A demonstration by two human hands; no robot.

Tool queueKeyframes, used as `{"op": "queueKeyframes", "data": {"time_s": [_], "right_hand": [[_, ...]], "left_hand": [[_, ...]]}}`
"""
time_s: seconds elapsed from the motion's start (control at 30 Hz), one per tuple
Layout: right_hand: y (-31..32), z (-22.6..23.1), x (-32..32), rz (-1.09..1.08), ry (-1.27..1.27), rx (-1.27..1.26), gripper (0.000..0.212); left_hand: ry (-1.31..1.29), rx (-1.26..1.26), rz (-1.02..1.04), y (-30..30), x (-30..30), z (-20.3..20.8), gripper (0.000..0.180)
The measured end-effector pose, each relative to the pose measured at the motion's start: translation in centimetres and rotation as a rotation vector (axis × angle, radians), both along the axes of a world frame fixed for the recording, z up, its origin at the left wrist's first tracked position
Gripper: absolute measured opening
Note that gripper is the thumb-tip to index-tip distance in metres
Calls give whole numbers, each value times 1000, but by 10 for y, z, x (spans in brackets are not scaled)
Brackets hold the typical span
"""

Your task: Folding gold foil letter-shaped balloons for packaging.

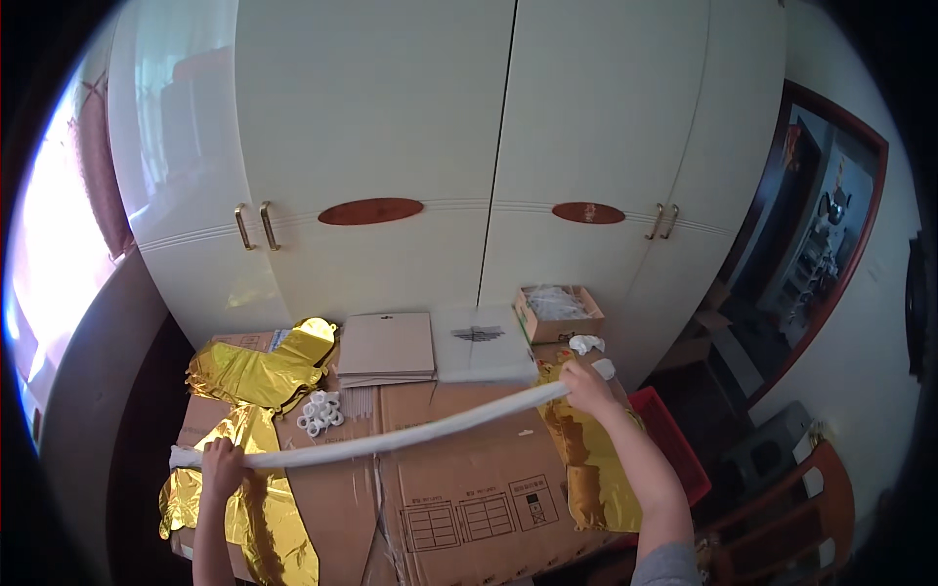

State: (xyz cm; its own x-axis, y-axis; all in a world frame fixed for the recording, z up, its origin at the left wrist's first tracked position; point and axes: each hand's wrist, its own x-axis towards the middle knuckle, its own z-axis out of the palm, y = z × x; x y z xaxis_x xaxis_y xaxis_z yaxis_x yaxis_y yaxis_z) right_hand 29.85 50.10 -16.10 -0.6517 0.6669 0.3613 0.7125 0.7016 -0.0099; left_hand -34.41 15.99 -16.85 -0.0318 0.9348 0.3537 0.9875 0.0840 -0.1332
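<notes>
A long white strip (pixel 420 434), rolled or bunched and plastic-looking, is stretched across the cardboard surface. My left hand (pixel 224 469) is closed around it near its left end, and my right hand (pixel 588 388) grips the other end, higher up at the right. Beneath the left hand lies a gold foil balloon (pixel 278 523), uninflated and creased. Another flat gold foil piece (pixel 591 479) rests under my right forearm. A crumpled gold foil balloon (pixel 269 371) lies at the far left. Small white rings (pixel 319 414) sit in a pile beyond the strip.
Flattened cardboard (pixel 459 488) covers the table. At the back are stacked grey-brown cards (pixel 386 347), clear plastic sleeves (pixel 484 361) and an open box (pixel 559 317) of clear plastic. A red crate (pixel 674 444) and wooden chair (pixel 796 518) stand right; a white wardrobe (pixel 381 117) rises behind.
</notes>
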Motion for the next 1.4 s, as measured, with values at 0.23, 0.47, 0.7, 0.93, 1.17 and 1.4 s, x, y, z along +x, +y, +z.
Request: {"op": "queueKeyframes", "data": {"time_s": [0.23,0.47,0.7,0.93,1.17,1.4], "right_hand": [[7,25,74,-125,-206,-2,17],[-23,38,140,-242,-309,129,9],[-119,18,205,-322,-226,57,41],[-187,11,234,-348,-115,89,22],[-293,11,212,-464,-269,-77,24],[-362,-39,252,-1148,367,-833,48]], "left_hand": [[-136,97,202,1,-45,3,16],[-132,157,189,-67,-80,42,34],[-98,422,411,-143,-132,46,29],[-214,741,435,-215,-148,60,20],[-1187,1132,119,-333,-179,27,14],[-692,534,773,-395,-112,-64,11]]}}
